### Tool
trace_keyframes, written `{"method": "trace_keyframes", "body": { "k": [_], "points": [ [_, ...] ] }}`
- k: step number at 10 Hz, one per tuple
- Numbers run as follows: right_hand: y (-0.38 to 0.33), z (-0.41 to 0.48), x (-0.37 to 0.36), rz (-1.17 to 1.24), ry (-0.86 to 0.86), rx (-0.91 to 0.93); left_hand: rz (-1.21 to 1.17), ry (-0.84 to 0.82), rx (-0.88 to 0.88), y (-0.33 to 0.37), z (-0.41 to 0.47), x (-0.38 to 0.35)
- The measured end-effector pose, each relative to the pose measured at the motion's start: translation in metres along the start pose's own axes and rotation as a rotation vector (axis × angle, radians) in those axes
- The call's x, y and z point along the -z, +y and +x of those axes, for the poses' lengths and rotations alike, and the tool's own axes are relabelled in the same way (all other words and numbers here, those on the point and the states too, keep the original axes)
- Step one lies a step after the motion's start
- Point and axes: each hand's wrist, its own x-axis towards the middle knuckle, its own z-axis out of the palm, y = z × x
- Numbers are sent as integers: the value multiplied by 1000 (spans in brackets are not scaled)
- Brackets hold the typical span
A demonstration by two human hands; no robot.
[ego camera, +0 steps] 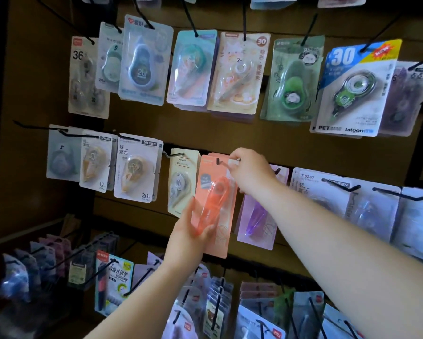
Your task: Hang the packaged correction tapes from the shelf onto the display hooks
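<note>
The orange correction tape package [220, 192] is held against the middle row of the display. Its long axis is close to vertical, the hang-hole end is uppermost and the printed face is turned outward. The tape inside the blister is slanted from upper right to lower left. The top edge is pinched by the right hand [251, 172] beside the tip of a black hook [217, 161]; whether the hole is already over the hook cannot be told. The lower part is gripped by the left hand [188, 233], with the fingers curled round the blister. Behind it a brown backboard [291, 152] is seen, dimly lit and set with rows of black wire hooks. One package is held, by two hands. In the middle row four hanging stacks are counted to its left, the nearest a cream package [181, 184], and a purple package [257, 216] hangs just beside it on the right. Eight stacks are counted in the row above, among them a blue package [355, 89].
</note>
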Motion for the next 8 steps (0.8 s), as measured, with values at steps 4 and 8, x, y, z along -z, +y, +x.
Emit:
{"method": "trace_keyframes", "body": {
  "k": [4, 8],
  "points": [
    [37, 28, -39, 0, 176, 68, -6, 1, -17, -26, 55, -24],
    [33, -49, -32, -84, 87, 118, 187, 123, 52, -50, 11, -4]
  ]
}}
